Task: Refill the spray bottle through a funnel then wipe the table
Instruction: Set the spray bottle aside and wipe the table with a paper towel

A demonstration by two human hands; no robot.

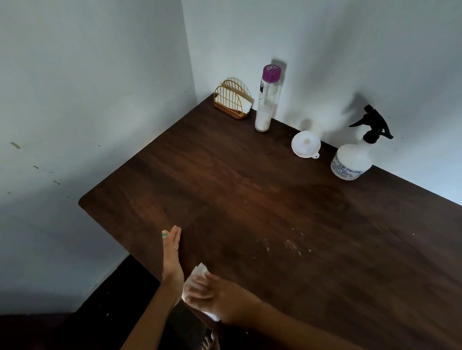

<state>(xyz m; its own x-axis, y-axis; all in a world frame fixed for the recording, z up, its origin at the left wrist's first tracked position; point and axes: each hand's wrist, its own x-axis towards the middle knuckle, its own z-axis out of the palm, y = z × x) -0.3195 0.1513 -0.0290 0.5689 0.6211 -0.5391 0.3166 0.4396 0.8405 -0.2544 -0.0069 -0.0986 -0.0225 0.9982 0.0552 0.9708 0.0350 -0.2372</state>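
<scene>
Spray bottle (352, 161) stands upright at the desk's far edge against the wall, right of the corner, black trigger head on. White funnel (306, 144) sits just beside it on the corner side, close but apart, wide mouth tipped toward you. Further along the same edge toward the corner: tall clear bottle with purple cap (267, 97), white contents low in it, upright. Gold wire napkin holder (232, 99) sits in the far corner itself, some white paper in it.

Your right hand (219, 294) is at the near left edge of the dark wood desk (252, 200), fingers fairly straight, pressing a white tissue (198, 272) flat on the surface. No closed grip on it; it's a flat press, tissue showing past the fingertips and under the palm.

Your left hand (172, 256) is just beside it at the desk's left edge, on edge, fingers straight and together, holding nothing; grip is wide. Thin ring on one finger, green-painted nail visible.

Pale specks (291, 243) scattered on the desk near the front, right of your hands.
</scene>
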